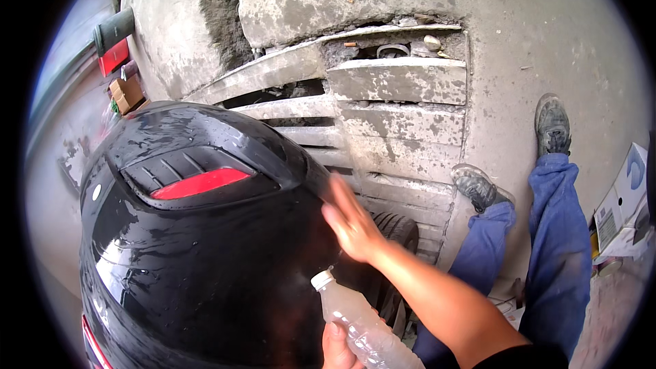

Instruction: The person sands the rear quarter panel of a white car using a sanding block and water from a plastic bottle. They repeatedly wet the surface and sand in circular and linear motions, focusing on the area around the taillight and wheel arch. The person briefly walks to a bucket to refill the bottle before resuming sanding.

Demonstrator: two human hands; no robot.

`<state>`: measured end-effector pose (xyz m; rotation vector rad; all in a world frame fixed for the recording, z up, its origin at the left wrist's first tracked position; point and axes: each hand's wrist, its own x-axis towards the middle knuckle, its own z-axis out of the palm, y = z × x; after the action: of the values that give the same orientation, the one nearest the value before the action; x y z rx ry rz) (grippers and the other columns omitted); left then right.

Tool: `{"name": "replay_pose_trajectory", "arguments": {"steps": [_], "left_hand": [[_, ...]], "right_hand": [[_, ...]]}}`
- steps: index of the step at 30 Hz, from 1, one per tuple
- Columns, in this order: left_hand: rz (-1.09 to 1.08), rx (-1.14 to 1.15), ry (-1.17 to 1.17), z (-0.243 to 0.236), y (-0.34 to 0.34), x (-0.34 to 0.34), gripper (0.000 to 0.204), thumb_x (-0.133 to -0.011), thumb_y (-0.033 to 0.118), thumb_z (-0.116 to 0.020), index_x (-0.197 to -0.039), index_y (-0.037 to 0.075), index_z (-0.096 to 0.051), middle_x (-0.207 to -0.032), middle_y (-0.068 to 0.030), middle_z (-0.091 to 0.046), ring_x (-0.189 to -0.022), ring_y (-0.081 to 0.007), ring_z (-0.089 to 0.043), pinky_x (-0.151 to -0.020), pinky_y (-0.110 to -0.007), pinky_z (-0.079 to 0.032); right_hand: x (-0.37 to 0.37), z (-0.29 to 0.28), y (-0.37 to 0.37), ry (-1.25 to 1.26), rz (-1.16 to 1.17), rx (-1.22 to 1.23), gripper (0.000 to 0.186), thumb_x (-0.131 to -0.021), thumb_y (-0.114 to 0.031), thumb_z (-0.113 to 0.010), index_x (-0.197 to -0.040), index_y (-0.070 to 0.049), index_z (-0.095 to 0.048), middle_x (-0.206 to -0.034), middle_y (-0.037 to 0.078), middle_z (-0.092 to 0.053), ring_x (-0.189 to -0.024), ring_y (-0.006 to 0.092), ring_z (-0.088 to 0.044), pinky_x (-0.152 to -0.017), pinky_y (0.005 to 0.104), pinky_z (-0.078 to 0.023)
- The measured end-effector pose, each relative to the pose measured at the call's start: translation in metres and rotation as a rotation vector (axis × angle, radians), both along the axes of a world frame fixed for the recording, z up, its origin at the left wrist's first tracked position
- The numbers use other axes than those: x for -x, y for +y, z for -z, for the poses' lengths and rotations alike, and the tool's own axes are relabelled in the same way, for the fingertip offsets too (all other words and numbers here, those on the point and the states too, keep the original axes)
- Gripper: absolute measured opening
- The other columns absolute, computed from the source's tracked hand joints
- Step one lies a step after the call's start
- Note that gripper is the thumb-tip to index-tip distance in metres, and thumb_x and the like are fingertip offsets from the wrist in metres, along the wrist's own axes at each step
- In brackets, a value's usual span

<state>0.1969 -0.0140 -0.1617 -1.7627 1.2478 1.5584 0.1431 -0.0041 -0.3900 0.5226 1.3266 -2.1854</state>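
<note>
A glossy black car bumper (225, 253), wet with drops, fills the left and middle of the head view. A ribbed vent with a red reflector (201, 183) is set into it. My right hand (352, 222) lies along the bumper's right edge, fingers stretched and a little blurred. Below it, my left hand (336, 348) grips a clear plastic bottle (362, 324) of cloudy liquid. The white-capped end tilts up and left toward the bumper, and a faint haze shows in front of it. Only the thumb side of my left hand is in view.
A tyre (400, 229) stands behind my right forearm. Broken concrete slats (403, 85) with open gaps cover the floor ahead. My shoes (552, 125) are at the right, near a white printed carton (625, 198). A brown cardboard box (128, 94) sits at the far left.
</note>
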Motion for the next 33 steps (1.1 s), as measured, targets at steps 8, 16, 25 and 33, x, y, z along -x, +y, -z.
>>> {"name": "replay_pose_trajectory", "arguments": {"steps": [8, 16, 25, 33], "left_hand": [[-0.034, -0.026, -0.002, 0.006, -0.002, -0.013, 0.086, -0.079, 0.064, -0.071, -0.138, 0.009, -0.044, -0.110, -0.0132, -0.062, -0.095, -0.0305, -0.067, -0.083, -0.050, -0.057], [0.028, -0.027, 0.001, 0.004, 0.000, -0.009, 0.084, -0.080, 0.061, -0.072, -0.139, 0.007, -0.044, -0.111, -0.0150, -0.062, -0.096, -0.0311, -0.067, -0.083, -0.051, -0.057], [0.005, -0.014, -0.069, -0.001, -0.008, -0.043, 0.081, -0.082, 0.062, -0.069, -0.133, 0.003, -0.047, -0.110, -0.0161, -0.064, -0.094, -0.0326, -0.068, -0.081, -0.051, -0.058], [0.000, -0.051, -0.096, -0.006, -0.015, -0.073, 0.074, -0.082, 0.062, -0.069, -0.123, 0.002, -0.054, -0.104, -0.0157, -0.065, -0.089, -0.0323, -0.069, -0.077, -0.049, -0.059]], "right_hand": [[0.066, 0.035, -0.005, 0.045, 0.000, 0.043, 0.073, -0.103, -0.053, -0.035, -0.147, 0.005, -0.033, -0.151, 0.026, -0.036, -0.143, 0.0368, -0.033, -0.117, 0.0404, -0.027], [0.030, 0.023, 0.001, -0.157, -0.059, 0.104, 0.073, -0.103, -0.054, -0.031, -0.145, 0.006, -0.037, -0.151, 0.026, -0.036, -0.143, 0.0373, -0.032, -0.119, 0.0410, -0.024], [-0.089, 0.008, -0.014, -0.396, 0.010, 0.129, 0.066, -0.104, -0.045, -0.039, -0.148, 0.003, -0.032, -0.153, 0.024, -0.036, -0.143, 0.0348, -0.034, -0.117, 0.0383, -0.027], [-0.027, -0.001, -0.007, -0.157, 0.137, 0.020, 0.067, -0.105, -0.048, -0.034, -0.145, 0.006, -0.036, -0.150, 0.028, -0.036, -0.140, 0.0411, -0.035, -0.115, 0.0412, -0.029]]}}
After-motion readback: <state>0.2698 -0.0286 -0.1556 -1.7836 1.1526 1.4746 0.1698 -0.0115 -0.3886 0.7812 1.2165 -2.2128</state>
